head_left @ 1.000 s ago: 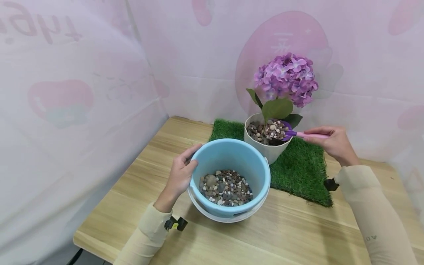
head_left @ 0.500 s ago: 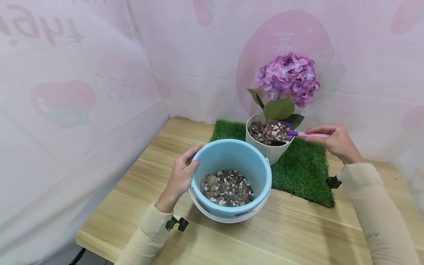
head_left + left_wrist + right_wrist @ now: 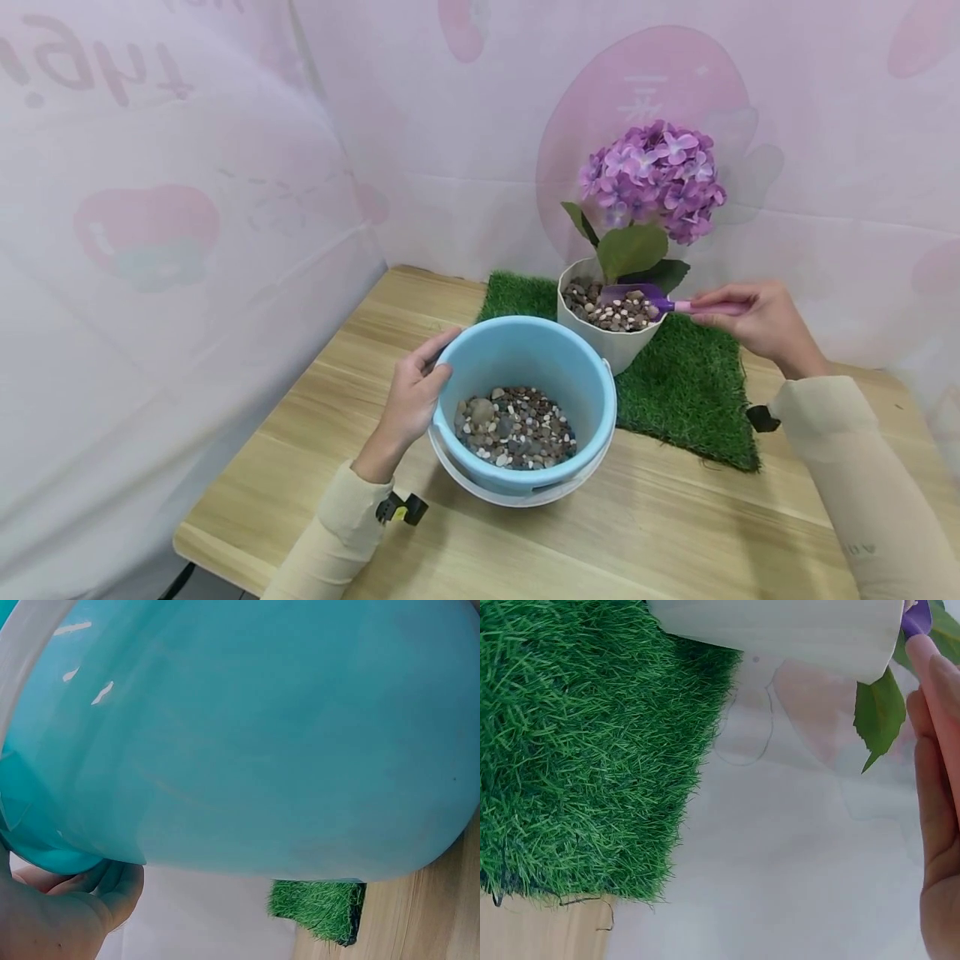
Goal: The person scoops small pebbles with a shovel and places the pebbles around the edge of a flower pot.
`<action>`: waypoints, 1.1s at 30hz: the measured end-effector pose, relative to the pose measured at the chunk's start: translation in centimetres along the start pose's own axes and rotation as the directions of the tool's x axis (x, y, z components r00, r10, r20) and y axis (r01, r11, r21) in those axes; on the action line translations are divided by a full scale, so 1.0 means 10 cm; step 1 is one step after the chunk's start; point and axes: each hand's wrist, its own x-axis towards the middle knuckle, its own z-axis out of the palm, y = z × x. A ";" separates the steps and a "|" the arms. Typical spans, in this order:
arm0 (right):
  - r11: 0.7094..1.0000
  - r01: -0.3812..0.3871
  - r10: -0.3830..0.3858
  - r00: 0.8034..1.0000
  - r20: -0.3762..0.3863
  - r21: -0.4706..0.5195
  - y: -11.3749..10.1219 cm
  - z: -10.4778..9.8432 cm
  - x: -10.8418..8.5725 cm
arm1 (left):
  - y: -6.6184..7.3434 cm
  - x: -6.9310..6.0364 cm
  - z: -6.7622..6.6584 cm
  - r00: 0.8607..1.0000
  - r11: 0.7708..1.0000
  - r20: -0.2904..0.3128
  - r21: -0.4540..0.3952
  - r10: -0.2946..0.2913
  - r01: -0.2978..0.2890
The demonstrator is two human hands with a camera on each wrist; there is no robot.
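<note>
My left hand (image 3: 405, 392) grips the left rim of a light blue bucket (image 3: 525, 350), thumb inside; pebbles (image 3: 517, 429) cover its bottom. In the left wrist view, the fingers (image 3: 124, 896) curl under the bucket's rim. My right hand (image 3: 765, 325) holds the pink handle of a small garden shovel (image 3: 708, 308). Its purple blade is tilted inside a white flowerpot (image 3: 611, 346), mostly bare, with pebbles (image 3: 618, 317) just below and against it. A purple hydrangea (image 3: 652, 175) with green leaves stands in that pot. The right wrist view shows the shovel handle (image 3: 934, 690) within the fingers.
The flowerpot stands on a green artificial grass mat (image 3: 690, 408) at the back of the wooden table (image 3: 645, 533). Behind it hangs a pale printed curtain (image 3: 465, 125), with another at the left. A white handle (image 3: 517, 500) hangs round the bucket's front.
The shovel blade, heaped with pebbles before, has tipped over in the flowerpot. Its pebbles now lie in the pot and more of the purple blade shows. The left hand and bucket stay put.
</note>
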 end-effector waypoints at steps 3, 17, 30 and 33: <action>0.996 0.083 -0.083 0.996 -0.017 -0.037 -0.04 0.03 -0.04 | 0.00 0.00 0.00 1.000 1.000 -0.002 0.002 0.002 -0.002; 0.721 0.546 -0.616 0.787 -0.033 -0.426 -0.22 0.00 -0.04 | 0.01 -0.01 0.00 1.000 1.000 -0.002 0.006 0.011 -0.011; 0.417 0.582 -0.775 0.629 0.062 -0.698 -0.54 -0.14 -0.14 | 0.00 0.00 -0.01 1.000 1.000 -0.004 -0.009 0.002 -0.002; 0.385 0.573 -0.768 0.633 0.093 -0.724 -0.59 -0.13 -0.19 | 0.00 0.00 0.00 1.000 1.000 0.000 -0.013 0.000 0.000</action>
